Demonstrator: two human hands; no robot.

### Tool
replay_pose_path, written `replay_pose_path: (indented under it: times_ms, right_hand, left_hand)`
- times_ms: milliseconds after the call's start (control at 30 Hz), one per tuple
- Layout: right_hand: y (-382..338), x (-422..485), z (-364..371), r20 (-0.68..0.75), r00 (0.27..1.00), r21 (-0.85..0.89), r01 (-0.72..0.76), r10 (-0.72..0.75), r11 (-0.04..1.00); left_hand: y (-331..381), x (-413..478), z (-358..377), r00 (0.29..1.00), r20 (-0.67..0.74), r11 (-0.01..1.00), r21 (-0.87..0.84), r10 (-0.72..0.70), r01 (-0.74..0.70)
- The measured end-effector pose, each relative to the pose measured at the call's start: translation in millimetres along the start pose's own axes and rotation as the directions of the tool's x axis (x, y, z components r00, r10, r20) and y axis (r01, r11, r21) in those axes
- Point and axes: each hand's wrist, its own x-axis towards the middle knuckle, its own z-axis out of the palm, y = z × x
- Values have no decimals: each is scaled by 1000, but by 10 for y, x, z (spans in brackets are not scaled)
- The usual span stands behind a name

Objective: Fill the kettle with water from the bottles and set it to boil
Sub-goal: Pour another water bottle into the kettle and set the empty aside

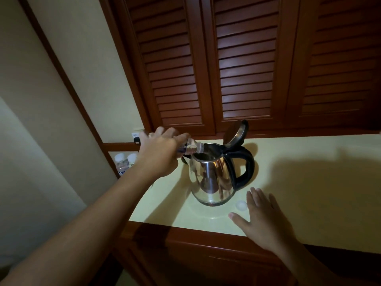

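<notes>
Bottles, two with white caps, stand low at the far left on a shelf below the counter, well apart from the kettle; next comes the left hand, closed round a clear bottle tipped almost flat, its long axis running left to right with the open neck just over the near-left rim of the kettle; whether water is running I cannot tell; the kettle sits right of that hand, steel body upright, lid swung up and back, black handle pointing right; so the pour turns on keeping the neck above the mouth, and the left hand is the nearer one; no base shows under the kettle, so boiling is not yet set; a white cap lies on the counter just beside the right hand, which is spread flat, fingers open, holding nothing, near the front edge
</notes>
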Motion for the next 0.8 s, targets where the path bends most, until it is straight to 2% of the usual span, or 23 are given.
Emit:
replay_pose_path:
  times_ms: [200, 800]
  right_hand:
    - [9, 9, -14, 7, 1000, 18, 3, -3, 1000]
    - [28, 33, -19, 1, 1000, 44, 8, -8, 999]
  left_hand:
    - [23, 36, 45, 997, -50, 992, 116, 50, -44]
    - [91, 89, 77, 989, -83, 974, 204, 118, -99]
